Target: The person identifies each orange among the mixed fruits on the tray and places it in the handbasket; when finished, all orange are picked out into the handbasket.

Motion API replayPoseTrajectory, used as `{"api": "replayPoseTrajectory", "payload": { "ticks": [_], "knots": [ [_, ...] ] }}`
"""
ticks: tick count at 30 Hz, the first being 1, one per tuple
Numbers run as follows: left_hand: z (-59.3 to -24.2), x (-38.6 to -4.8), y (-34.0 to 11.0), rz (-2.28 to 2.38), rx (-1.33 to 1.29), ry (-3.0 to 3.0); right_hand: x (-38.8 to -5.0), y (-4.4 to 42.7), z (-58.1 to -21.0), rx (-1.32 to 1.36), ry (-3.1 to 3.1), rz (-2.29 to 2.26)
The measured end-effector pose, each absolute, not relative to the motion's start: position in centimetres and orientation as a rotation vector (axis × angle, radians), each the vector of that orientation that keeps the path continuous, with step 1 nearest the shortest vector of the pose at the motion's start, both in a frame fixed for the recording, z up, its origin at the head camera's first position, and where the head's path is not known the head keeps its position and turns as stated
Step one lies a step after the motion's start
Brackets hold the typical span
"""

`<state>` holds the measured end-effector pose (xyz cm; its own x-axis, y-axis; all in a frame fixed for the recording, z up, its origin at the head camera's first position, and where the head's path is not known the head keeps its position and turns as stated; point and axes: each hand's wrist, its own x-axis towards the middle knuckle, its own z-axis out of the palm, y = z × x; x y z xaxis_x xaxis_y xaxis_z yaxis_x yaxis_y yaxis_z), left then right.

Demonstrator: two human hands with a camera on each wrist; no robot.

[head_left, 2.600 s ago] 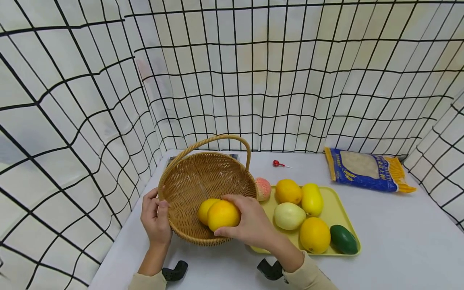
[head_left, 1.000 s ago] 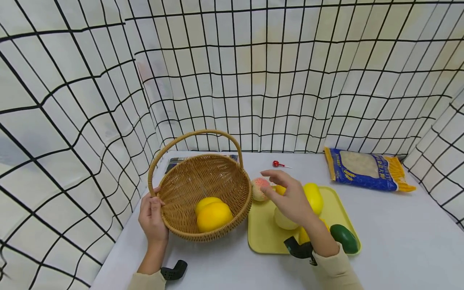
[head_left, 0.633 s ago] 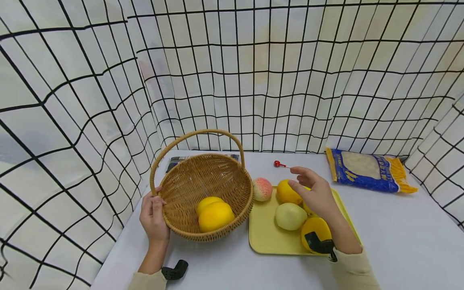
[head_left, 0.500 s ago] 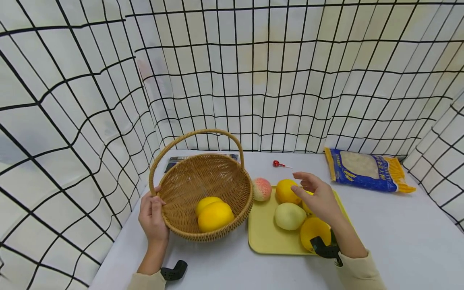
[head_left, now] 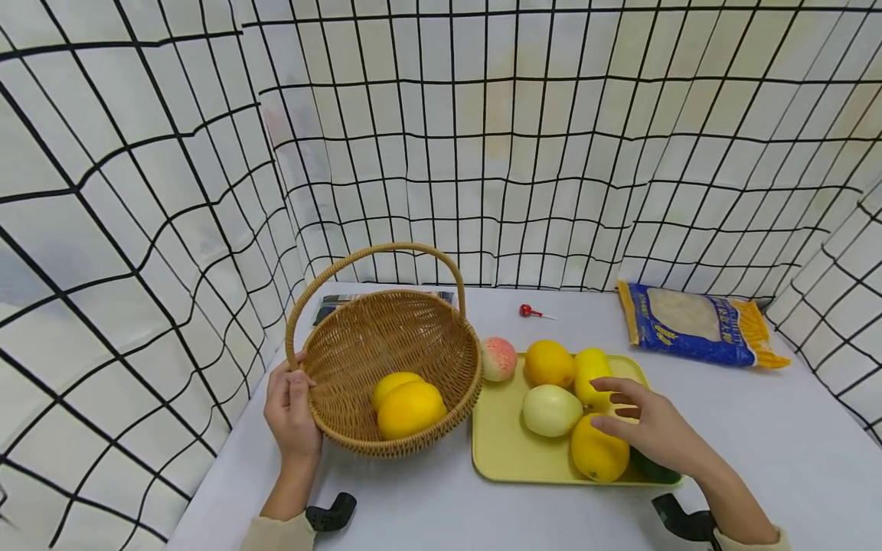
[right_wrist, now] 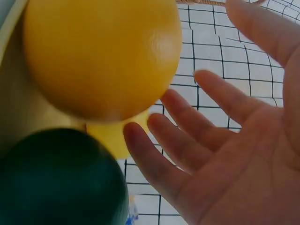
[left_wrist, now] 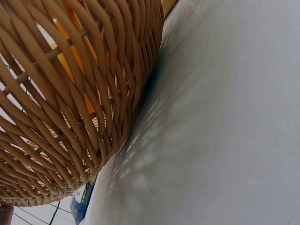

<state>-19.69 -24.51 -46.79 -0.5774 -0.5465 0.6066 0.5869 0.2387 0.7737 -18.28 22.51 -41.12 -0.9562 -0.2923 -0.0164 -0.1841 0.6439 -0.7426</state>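
Centrally, wicker basket [head_left: 413, 329]: head view; tightly woven tan strands, bowl-shaped, tilted with its mouth towards the viewer, a wrapped handle arching at 12 o'clock.
left hand [head_left: 295, 409]: grips the basket's edge at 9 o'clock, thumb and fingers pinching the weave.
yellow fruits [head_left: 411, 411]: two smooth ovals, one overlapping the other, inside the basket at 6 o'clock.
yellow tray [head_left: 499, 444]: flat, shallow-rimmed, round-cornered, at the basket's 4 o'clock.
peach [head_left: 499, 360]: round, pink speckling over cream, at the tray's 10 o'clock, just beside the basket.
orange [head_left: 549, 363]: round, at the tray's 12 o'clock, an elongated yellow fruit [head_left: 589, 369] beside it at 1.
pale green fruit [head_left: 551, 411]: smooth and rounded, near the tray's middle.
orange-yellow fruit [head_left: 596, 451]: big globe, tray's 4 o'clock.
right hand [head_left: 651, 428]: holds nothing, fingers parted and loosely bent beside the globe, partly covering a dark green fruit [head_left: 651, 471].
blue-and-yellow bag [head_left: 696, 317]: crinkled packaging, beige window, tray's 2 o'clock.
wicker basket, left wrist view: thick curved strands from 8 to 12 o'clock, yellow-orange showing through gaps; white tabletop [left_wrist: 234, 117] at 3, matt.
right hand, right wrist view: palm bare, fingers spread at 4 o'clock; glossy orange-yellow fruit at 11, dark green fruit's smooth dome at 8; contact cannot be told.
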Motion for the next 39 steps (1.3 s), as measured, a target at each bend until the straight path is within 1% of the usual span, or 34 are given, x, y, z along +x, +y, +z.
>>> {"api": "replayPoseTrajectory", "payload": {
  "ticks": [8,11,19,26,32,39],
  "knots": [
    [-46.8,-19.6,-24.7,-1.482,-0.042,-1.574,-17.6,23.9,-42.3,-0.639,2.609,-1.121],
    [-46.9,-19.6,-24.7,-1.491,-0.030,-1.585,-17.5,23.7,-42.5,-0.669,2.609,-1.091],
    [-46.6,-19.5,-24.5,-1.512,-0.037,-1.576,-16.9,22.9,-43.5,-0.674,2.691,-0.934],
    [-46.9,-19.7,-24.6,-1.505,-0.046,-1.582,-16.7,22.6,-44.6,-0.655,2.748,-0.931],
    [-46.9,-19.8,-24.5,-1.489,-0.033,-1.595,-16.4,22.9,-43.6,-0.621,2.754,-0.983],
    [-46.5,-19.6,-24.2,-1.496,-0.017,-1.603,-16.6,22.4,-42.2,-0.605,2.698,-1.211]
  ]
}}
